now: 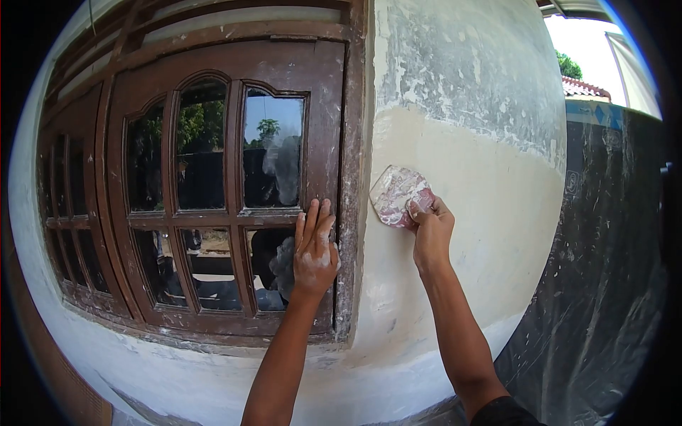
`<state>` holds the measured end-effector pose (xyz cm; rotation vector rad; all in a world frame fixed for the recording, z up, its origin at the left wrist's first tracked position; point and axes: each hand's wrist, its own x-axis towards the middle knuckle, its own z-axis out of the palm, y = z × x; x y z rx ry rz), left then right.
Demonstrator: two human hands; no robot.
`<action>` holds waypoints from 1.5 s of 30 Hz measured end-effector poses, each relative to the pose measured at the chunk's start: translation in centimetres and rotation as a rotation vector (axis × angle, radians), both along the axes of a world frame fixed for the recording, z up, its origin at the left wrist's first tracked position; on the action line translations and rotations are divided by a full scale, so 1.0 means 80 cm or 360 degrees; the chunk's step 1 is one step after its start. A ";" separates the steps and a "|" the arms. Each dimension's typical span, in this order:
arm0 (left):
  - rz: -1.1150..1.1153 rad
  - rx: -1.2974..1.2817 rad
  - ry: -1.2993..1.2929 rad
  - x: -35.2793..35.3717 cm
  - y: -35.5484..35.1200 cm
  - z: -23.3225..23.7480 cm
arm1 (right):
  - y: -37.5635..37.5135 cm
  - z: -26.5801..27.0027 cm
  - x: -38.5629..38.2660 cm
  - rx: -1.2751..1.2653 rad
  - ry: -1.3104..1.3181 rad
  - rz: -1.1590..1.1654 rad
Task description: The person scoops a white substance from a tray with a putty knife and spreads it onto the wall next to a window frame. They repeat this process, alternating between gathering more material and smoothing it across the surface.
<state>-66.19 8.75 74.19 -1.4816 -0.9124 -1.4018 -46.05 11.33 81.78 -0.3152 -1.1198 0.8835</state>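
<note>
My right hand [431, 226] grips a flat, reddish putty scraper [399, 193] smeared with white paste. Its blade lies against the cream-coated part of the wall [483, 213], just right of the window frame. Thumb and fingers close round the scraper's lower right edge. My left hand [315, 250], dusted with white, rests with fingers stretched out on the brown wooden window [323, 163], beside its right-hand panes. Nothing is held in it.
Higher up, the wall is patchy grey and white [469, 71]. A dark plastic sheet [575, 284] with white streaks hangs at the right. The brown window frame [349, 284] stands between my hands. Tiled roofing [584, 89] shows beyond.
</note>
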 end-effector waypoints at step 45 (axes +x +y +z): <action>0.0045 -0.0055 0.0010 0.001 -0.003 0.000 | -0.036 0.081 0.000 0.1696 -0.0997 -0.1940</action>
